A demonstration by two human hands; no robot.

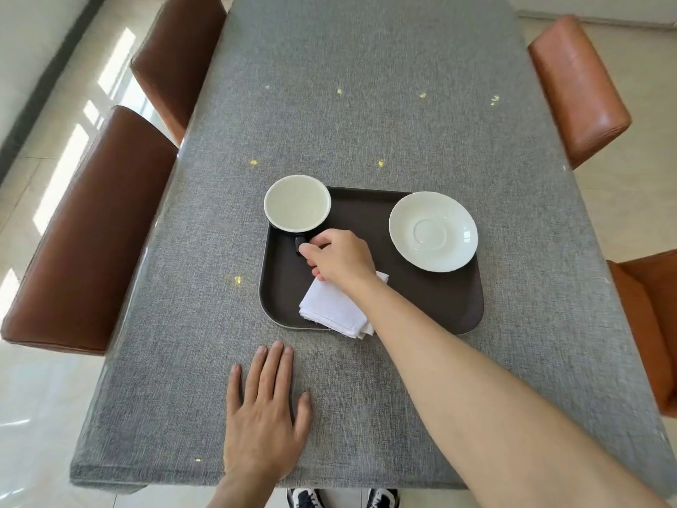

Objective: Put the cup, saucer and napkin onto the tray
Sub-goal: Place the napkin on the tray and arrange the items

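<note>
Right hand (pixel 339 255): pinched the cup (pixel 297 203) handle at the tray (pixel 439 298) far-left corner
Left hand (pixel 265 408): lay flat, fingers spread, on the table (pixel 366 104)
Saucer (pixel 433 231), napkin (pixel 331 309): on tray

Grey cloth-covered table (pixel 366 104); four brown leather chairs (pixel 91 229) alongside; tiled floor (pixel 47 122).

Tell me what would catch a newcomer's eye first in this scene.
The dark tray in the middle of the grey table draws the eye, with the white saucer at its far right and the folded napkin overhanging its near edge. The right hand pinches the handle of the cup at the tray's far left corner. The left hand lies flat on the cloth nearer the person.
</note>
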